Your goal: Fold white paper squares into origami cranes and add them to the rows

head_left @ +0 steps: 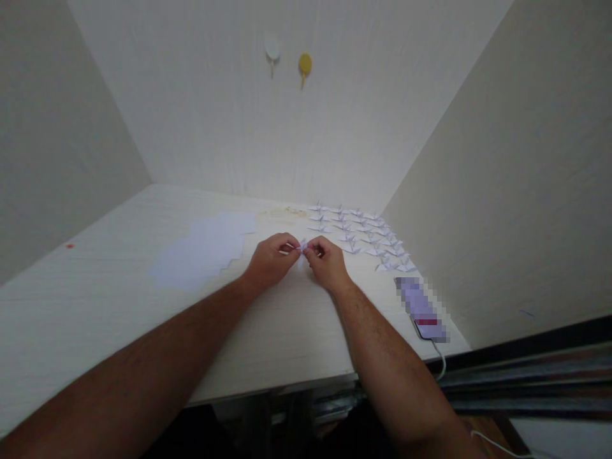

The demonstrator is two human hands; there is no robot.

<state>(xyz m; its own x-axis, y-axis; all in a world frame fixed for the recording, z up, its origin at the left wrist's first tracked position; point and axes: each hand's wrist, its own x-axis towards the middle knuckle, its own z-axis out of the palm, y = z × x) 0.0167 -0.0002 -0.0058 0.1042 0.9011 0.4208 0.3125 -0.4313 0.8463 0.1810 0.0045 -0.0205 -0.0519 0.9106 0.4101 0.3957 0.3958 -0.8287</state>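
Note:
Between my fingertips, above the middle of the table, is a small white folded paper crane (303, 247). My left hand (275, 258) pinches its left side between thumb and forefinger. On the other side my right hand (327, 260) grips it in the same kind of pinch. Fingers cover much of the crane, so its exact folds are hard to make out. Just beyond my right hand stand rows of finished-looking white paper cranes (351, 242). Left of my left hand lie overlapping sheets of white paper (205, 248).
A phone (421, 309) with a blurred screen lies at the table's right edge, its white cable (442, 363) hanging over the front. Walls enclose the pale table (282, 344) at the back and sides. A white hook (272, 50) and a yellow hook (305, 64) are on the back wall.

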